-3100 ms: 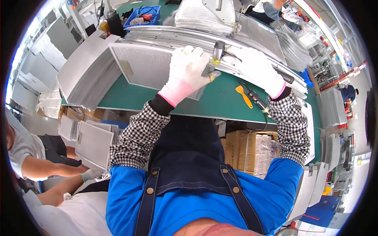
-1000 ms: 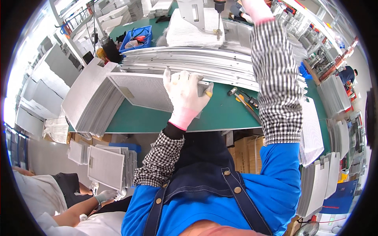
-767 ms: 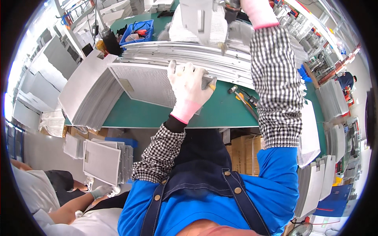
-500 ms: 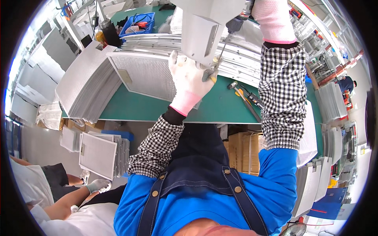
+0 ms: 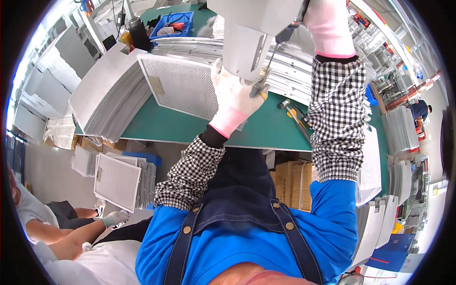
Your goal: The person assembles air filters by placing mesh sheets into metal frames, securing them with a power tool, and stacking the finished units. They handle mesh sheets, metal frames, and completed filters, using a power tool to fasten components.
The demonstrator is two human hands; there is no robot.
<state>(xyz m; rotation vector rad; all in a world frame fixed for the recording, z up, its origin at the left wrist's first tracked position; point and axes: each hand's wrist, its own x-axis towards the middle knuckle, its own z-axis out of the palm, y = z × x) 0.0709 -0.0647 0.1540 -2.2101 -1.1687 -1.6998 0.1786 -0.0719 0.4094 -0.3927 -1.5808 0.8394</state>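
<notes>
The left hand (image 5: 236,97), in a white glove with a pink cuff, is laid flat with fingers spread on the mesh filter panel (image 5: 183,85), pressing its right end; nothing is clamped by it. The right hand (image 5: 327,23), gloved the same, is raised at 12 o'clock; whether its fingers are closed on the grey metal box (image 5: 251,35) held there cannot be told, because the fingers are hidden. A thin rod (image 5: 271,53) is seen hanging beside the box toward the left hand. The panel is lying on the green table (image 5: 266,130), and at 3 o'clock of the left hand some hand tools (image 5: 294,114) are placed. A stack of similar panels (image 5: 102,102) is leaned at 10 o'clock, and a blue bin (image 5: 172,23) is set behind. At 8 o'clock another person's gloved hand (image 5: 114,218) is near one more panel (image 5: 116,181).
</notes>
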